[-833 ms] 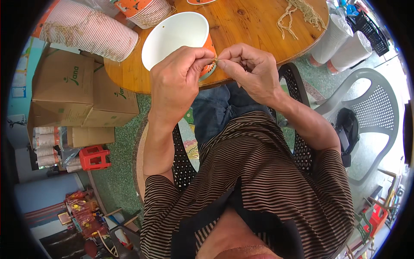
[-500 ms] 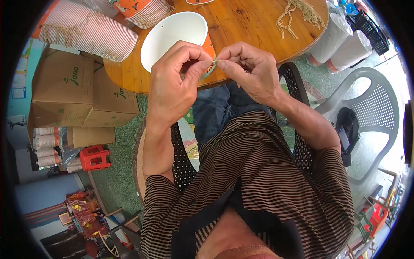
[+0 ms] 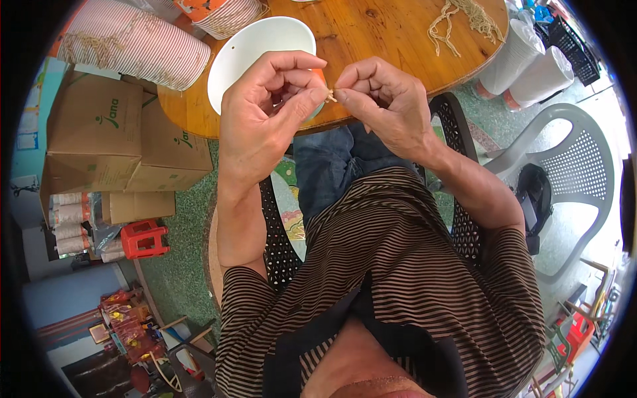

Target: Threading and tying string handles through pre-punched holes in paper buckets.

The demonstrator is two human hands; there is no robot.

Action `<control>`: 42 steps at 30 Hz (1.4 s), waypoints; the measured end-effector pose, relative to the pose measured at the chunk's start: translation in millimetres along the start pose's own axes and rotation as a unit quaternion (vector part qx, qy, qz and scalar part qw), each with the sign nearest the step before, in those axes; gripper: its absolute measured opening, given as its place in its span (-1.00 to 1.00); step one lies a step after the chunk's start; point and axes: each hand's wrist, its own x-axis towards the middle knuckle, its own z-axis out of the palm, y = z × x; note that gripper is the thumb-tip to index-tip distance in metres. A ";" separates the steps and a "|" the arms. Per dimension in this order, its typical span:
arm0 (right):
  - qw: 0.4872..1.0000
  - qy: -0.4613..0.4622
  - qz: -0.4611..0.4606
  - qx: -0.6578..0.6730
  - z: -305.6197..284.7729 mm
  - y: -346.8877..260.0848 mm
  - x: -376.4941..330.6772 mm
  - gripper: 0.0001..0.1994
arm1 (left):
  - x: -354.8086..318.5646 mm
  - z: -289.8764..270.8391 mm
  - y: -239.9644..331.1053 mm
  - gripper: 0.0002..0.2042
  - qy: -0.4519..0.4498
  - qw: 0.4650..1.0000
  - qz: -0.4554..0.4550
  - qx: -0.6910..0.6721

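Note:
Both my hands meet over the near edge of the wooden table (image 3: 371, 40). My left hand (image 3: 269, 109) pinches a piece of tan string (image 3: 330, 96) between thumb and finger, its other fingers curled. From the other side my right hand (image 3: 388, 106) grips the same string with thumb and forefinger. A small knot or frayed end seems to show between the fingertips. Just behind my left hand a white-lined paper bucket (image 3: 262, 43) with an orange outside lies tilted, a small hole in its wall. My fingers partly cover its rim.
Stacked paper buckets (image 3: 133, 43) lie at the table's left, another stack (image 3: 229, 16) beside them. Loose tan strings (image 3: 474, 20) rest at the far right. Cardboard boxes (image 3: 93, 126) and a red stool (image 3: 144, 239) are left; a grey plastic chair (image 3: 577, 159) and wrapped stacks (image 3: 541, 76) are right.
My left hand's fingers have lifted and spread a little while its thumb stays at the string. More string shows between the fingertips. The bucket has shifted slightly left.

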 end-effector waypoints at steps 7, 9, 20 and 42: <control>0.996 0.023 -0.079 -0.029 0.3 11.1 -0.6 -0.90 | 2.1 -0.9 0.0 -0.74 0.007 1.000 0.007 0.001; 0.994 0.021 -0.090 -0.063 0.5 11.9 -0.7 -0.92 | 2.6 -1.1 -0.5 -0.74 0.013 1.000 0.009 0.007; 0.997 0.031 -0.056 -0.046 3.3 7.5 -2.1 -0.87 | 3.5 -1.0 -2.3 -0.79 0.044 0.999 -0.008 0.012; 0.965 0.091 -0.164 -0.186 4.5 0.8 0.5 -0.90 | 3.4 8.5 -2.4 -0.82 0.065 0.995 -0.002 0.070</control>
